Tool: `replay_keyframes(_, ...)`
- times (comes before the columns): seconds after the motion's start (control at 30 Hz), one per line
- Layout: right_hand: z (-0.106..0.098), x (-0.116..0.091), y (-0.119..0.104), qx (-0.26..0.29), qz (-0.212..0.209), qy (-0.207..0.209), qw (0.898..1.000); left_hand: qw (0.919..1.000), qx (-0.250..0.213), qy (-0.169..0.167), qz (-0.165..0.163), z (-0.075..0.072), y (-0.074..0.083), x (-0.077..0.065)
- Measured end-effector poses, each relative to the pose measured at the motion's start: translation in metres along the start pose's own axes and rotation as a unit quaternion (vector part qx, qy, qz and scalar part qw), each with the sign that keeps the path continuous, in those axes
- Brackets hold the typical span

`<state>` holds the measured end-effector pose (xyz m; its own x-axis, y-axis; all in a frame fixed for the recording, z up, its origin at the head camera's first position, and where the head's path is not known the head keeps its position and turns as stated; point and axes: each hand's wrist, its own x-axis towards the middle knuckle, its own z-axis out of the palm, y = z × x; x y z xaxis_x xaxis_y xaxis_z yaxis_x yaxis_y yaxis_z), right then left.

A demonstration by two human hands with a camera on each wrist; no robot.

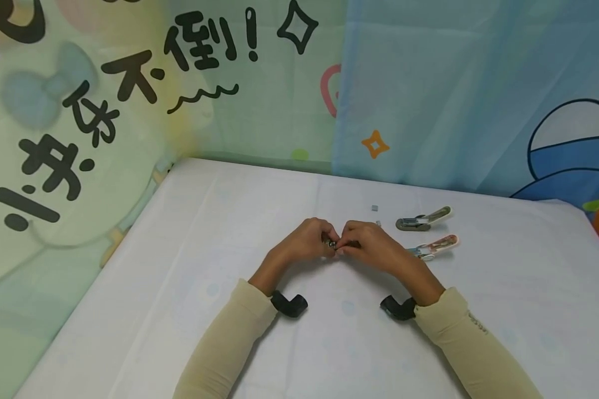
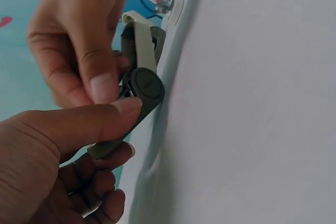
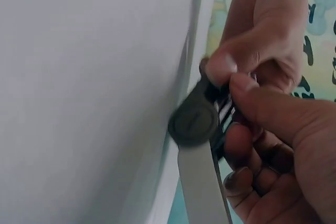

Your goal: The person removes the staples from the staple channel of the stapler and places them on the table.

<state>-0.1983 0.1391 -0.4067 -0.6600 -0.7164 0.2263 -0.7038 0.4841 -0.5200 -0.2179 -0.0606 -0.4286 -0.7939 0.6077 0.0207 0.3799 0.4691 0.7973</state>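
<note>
In the head view my left hand [image 1: 311,241] and right hand [image 1: 366,244] meet over the white table, fingertips together. Between them is a dark olive nail clipper [image 2: 148,85] with a round end and a long pale lever [image 3: 199,182]. The left wrist view shows my left thumb lying along its body, with fingers curled beneath. My right thumb and fingers pinch it close beside the left thumb. The fingertips hide what lies at the pinched spot, and in the head view the hands cover most of the clipper.
Right of the hands, an olive nail clipper [image 1: 424,219] and a nail clipper with a patterned lever [image 1: 436,246] lie on the white table [image 1: 179,310]. Behind the hands are small grey pieces, one a square [image 1: 375,208]. Printed curtains [image 1: 429,94] hang along the table's far edge.
</note>
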Motion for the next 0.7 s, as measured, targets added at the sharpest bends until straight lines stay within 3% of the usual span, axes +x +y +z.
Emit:
replay_keyframes(0.23, -0.002, -0.001, -0.002, -0.027, 0.039, -0.027, 0.999, 0.9997, 0.019, 0.006, 0.017, 0.004, -0.002, 0.002)
replay_keyframes(0.53, -0.010, -0.003, 0.008, 0.042, -0.020, 0.005, 0.999, 0.9981, -0.042, 0.017, 0.042, 0.000, -0.002, 0.000)
replay_keyframes(0.7, -0.013, -0.004, 0.010, 0.054, -0.017, 0.004, 0.998, 0.9977, -0.052, 0.018, 0.040, 0.001, -0.003, 0.001)
